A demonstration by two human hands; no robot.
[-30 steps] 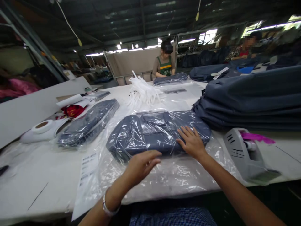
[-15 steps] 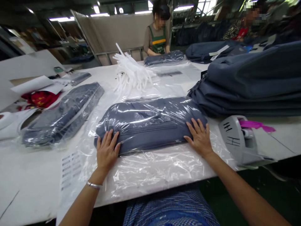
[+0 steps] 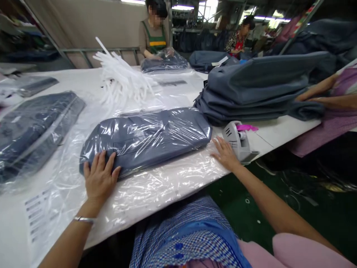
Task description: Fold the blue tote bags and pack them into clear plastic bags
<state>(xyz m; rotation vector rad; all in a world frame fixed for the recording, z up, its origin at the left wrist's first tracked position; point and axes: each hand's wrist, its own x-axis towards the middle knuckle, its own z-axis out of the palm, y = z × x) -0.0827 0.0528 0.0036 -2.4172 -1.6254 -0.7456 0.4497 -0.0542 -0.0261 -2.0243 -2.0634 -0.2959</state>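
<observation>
A dark blue-grey bag in clear plastic wrap lies flat across the table in front of me. My left hand rests on its left front corner, fingers spread over the plastic. At the other end, my right hand is off the bag, lying with fingers apart on the loose clear plastic sheet just past the bag's right edge. Close by its fingertips stands a grey tape dispenser with black marks and a magenta strip on it. Neither hand grips anything.
White foam strips lie bunched behind the bag. Another wrapped bag is on the left, above a printed label sheet. Dark bags are stacked at right, a co-worker's hands on them. A person works at the far side.
My right hand has left the bag's right end and moved onto the plastic beside it. My left hand stays on the bag. The view has turned right, bringing a co-worker's arms into sight.
</observation>
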